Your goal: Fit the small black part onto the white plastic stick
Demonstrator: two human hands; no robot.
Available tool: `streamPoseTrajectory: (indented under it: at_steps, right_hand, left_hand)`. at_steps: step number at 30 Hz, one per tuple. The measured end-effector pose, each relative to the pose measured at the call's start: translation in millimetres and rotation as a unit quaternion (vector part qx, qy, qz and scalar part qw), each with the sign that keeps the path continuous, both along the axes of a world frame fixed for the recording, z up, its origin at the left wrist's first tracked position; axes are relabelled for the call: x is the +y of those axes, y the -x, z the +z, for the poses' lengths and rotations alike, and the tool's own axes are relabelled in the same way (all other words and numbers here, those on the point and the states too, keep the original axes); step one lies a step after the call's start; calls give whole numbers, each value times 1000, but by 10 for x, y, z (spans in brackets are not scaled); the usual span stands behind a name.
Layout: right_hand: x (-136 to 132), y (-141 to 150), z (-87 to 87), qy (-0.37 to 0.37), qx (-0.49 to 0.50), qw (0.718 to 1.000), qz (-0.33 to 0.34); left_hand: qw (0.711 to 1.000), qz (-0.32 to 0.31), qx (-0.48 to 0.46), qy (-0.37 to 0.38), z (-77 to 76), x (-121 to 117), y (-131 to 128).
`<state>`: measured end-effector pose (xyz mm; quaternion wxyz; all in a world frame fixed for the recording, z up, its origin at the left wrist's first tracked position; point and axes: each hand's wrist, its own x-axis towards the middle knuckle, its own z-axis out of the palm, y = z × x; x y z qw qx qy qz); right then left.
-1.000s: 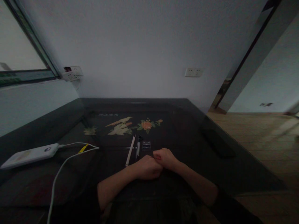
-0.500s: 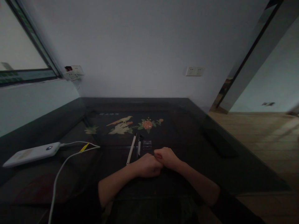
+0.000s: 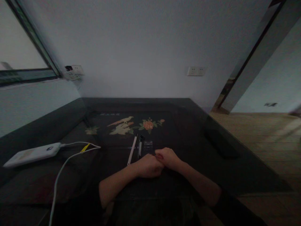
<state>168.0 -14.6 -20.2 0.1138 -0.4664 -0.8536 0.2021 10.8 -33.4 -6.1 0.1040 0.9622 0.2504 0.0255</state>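
Note:
My left hand (image 3: pixel 150 166) rests on the dark table, curled into a fist. My right hand (image 3: pixel 169 158) is also a closed fist, touching the left one at the knuckles. Nothing shows in either hand. Just beyond my left wrist lies a long pale strip (image 3: pixel 132 150) with a small hole at its near end. Beside it is a slim dark item with a white part (image 3: pixel 140 148), its kind unclear. A small clear plastic box (image 3: pixel 148 145) sits right past the hands.
On the left, a white power bank (image 3: pixel 33 154) lies with a white cable (image 3: pixel 57 179) running toward me. A flat black object (image 3: pixel 221 143) is at the right of the dark table (image 3: pixel 183 125). Wall sockets (image 3: pixel 197 71) are on the wall behind.

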Motion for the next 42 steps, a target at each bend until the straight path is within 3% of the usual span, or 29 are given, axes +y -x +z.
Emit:
streamPoseTrajectory:
  at_steps: [30,38,42]
  right_hand:
    - [31,-19,-8,-15,2,1000,6]
    - [21,-17,20,-10,5,1000,5]
    - [20,-24,23,-12,5,1000,9]
  left_hand:
    - [999,-2,-13,-35,19,-1,18]
    - [1000,5,7,-16,116,-28,6]
    - [1000,-2,-6,-15,94,-16,17]
